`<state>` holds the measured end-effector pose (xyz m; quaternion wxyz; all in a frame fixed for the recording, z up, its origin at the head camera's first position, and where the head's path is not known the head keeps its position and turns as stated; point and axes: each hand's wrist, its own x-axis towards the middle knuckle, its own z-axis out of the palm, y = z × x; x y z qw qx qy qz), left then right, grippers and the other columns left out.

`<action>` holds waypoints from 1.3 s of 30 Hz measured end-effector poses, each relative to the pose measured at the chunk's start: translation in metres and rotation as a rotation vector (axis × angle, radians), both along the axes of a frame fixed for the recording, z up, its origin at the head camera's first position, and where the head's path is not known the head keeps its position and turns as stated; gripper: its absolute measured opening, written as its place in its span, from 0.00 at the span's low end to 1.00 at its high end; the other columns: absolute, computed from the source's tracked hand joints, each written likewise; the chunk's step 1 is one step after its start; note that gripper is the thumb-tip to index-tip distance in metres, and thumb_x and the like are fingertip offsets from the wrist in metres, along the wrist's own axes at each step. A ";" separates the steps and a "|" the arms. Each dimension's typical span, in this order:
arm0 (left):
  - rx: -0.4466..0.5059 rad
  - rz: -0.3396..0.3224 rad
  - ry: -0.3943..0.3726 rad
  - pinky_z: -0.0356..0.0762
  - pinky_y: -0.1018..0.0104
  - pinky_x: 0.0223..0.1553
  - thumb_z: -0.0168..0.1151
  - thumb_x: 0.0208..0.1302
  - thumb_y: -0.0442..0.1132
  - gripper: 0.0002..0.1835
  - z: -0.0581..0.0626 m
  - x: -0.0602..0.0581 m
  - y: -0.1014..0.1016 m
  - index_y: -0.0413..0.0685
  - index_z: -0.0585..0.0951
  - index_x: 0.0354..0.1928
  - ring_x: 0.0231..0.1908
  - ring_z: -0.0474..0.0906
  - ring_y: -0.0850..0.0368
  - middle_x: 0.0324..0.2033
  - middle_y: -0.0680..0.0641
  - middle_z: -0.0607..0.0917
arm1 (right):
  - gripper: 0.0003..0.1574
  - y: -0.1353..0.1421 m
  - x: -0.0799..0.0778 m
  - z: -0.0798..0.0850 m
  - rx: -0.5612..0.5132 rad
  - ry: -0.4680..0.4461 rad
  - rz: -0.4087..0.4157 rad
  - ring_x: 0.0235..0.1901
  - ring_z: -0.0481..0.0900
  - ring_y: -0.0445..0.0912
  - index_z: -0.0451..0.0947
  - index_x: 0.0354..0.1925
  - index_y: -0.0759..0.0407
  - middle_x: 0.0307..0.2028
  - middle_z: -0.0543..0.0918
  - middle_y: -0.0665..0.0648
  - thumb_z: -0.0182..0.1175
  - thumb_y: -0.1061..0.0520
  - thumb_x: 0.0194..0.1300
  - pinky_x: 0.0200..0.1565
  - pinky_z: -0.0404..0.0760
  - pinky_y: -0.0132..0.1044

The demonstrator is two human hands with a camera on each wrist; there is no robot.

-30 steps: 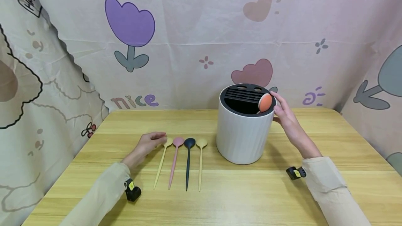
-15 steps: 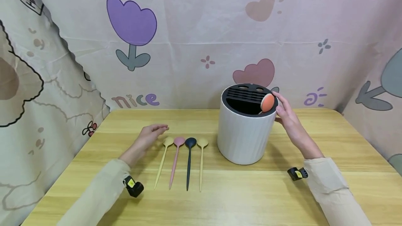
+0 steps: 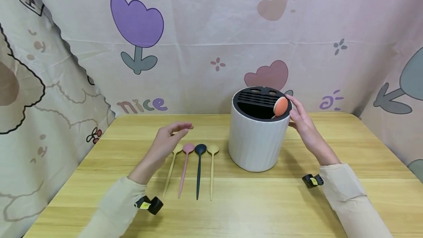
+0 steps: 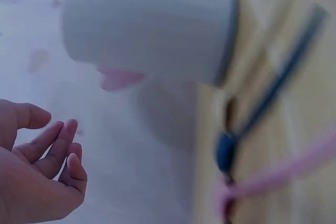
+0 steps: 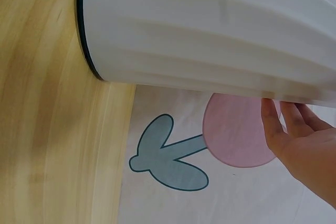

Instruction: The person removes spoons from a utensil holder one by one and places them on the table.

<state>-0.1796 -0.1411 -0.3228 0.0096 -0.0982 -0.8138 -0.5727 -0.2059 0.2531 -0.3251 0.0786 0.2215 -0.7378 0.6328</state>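
In the head view my left hand [image 3: 165, 140] hovers over the head end of the left yellow spoon [image 3: 171, 168], its fingers loosely bent and thumb apart, holding nothing. A pink spoon [image 3: 184, 168], a dark blue spoon [image 3: 198, 168] and a second yellow spoon [image 3: 212, 168] lie in a row to its right. My right hand [image 3: 305, 131] rests its fingertips on the right side of a white ribbed utensil holder [image 3: 256, 146] near the rim; the right wrist view shows those fingers [image 5: 270, 124] touching its wall. An orange oval head with a pale edge [image 3: 281, 106] stands up from the holder's opening.
The holder's black top [image 3: 252, 110] has a wide opening in front, with slots and round holes behind. The wooden table [image 3: 251, 208] meets a printed cloth backdrop [image 3: 191, 80] behind the holder. More cloth hangs at the left.
My left hand has moved from beside the left yellow spoon's head, up and to the right, its thumb now spread from the fingers. My right hand stays at the holder, and the spoons lie still.
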 end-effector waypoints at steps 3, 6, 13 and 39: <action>0.075 -0.046 0.031 0.65 0.51 0.58 0.52 0.71 0.33 0.17 0.011 0.005 0.015 0.38 0.76 0.59 0.57 0.71 0.48 0.55 0.42 0.80 | 0.34 0.000 -0.001 0.000 -0.007 0.000 0.002 0.61 0.62 0.41 0.47 0.75 0.50 0.72 0.50 0.64 0.39 0.48 0.76 0.53 0.66 0.35; 0.100 -0.089 0.081 0.69 0.58 0.52 0.52 0.69 0.30 0.17 0.020 0.008 0.032 0.39 0.77 0.58 0.53 0.71 0.51 0.53 0.45 0.80 | 0.34 -0.001 0.000 -0.001 -0.010 0.005 -0.001 0.60 0.63 0.40 0.47 0.75 0.50 0.71 0.51 0.64 0.39 0.48 0.76 0.52 0.67 0.31; 0.112 -0.139 0.185 0.72 0.67 0.40 0.52 0.66 0.28 0.17 0.038 0.008 0.064 0.41 0.79 0.56 0.47 0.73 0.51 0.51 0.47 0.82 | 0.34 -0.001 0.000 -0.002 -0.023 0.012 0.008 0.60 0.63 0.40 0.47 0.75 0.51 0.71 0.51 0.64 0.39 0.49 0.76 0.51 0.68 0.29; -0.003 -0.355 0.196 0.73 0.73 0.45 0.66 0.60 0.31 0.19 0.088 -0.027 0.161 0.40 0.80 0.53 0.46 0.75 0.57 0.48 0.46 0.84 | 0.33 0.000 0.000 -0.001 -0.024 0.019 0.002 0.59 0.64 0.38 0.49 0.75 0.51 0.70 0.53 0.65 0.38 0.49 0.76 0.49 0.69 0.29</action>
